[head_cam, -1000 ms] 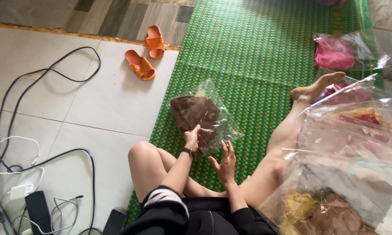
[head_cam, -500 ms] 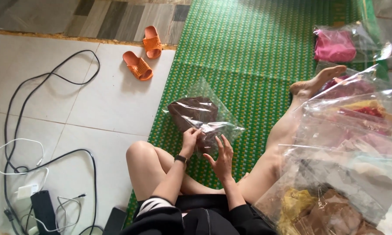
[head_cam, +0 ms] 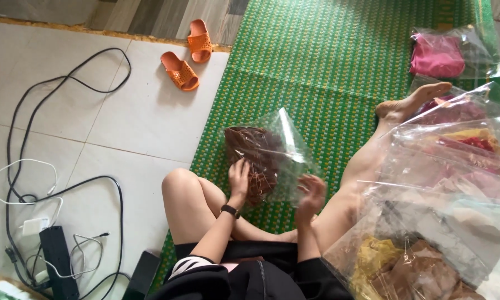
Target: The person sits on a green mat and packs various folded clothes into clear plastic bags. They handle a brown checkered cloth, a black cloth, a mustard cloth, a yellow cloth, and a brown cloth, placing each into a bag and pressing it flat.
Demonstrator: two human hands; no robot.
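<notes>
A clear plastic bag with a folded brown garment inside lies on the green woven mat, just beyond my knees. My left hand, with a dark watch on its wrist, rests on the bag's near left side over the brown cloth. At the bag's near right corner, my right hand has its fingers spread and looks blurred. The bag's upper flap stands lifted off the mat.
A heap of clear bags with coloured garments is piled at my right, over my outstretched leg. A pink bagged garment lies far right. Orange sandals, black and white cables and a power strip are on the tiled floor.
The bag has been drawn closer and its flap raised. My left hand slid onto the brown cloth, and my right hand moved to the bag's right edge.
</notes>
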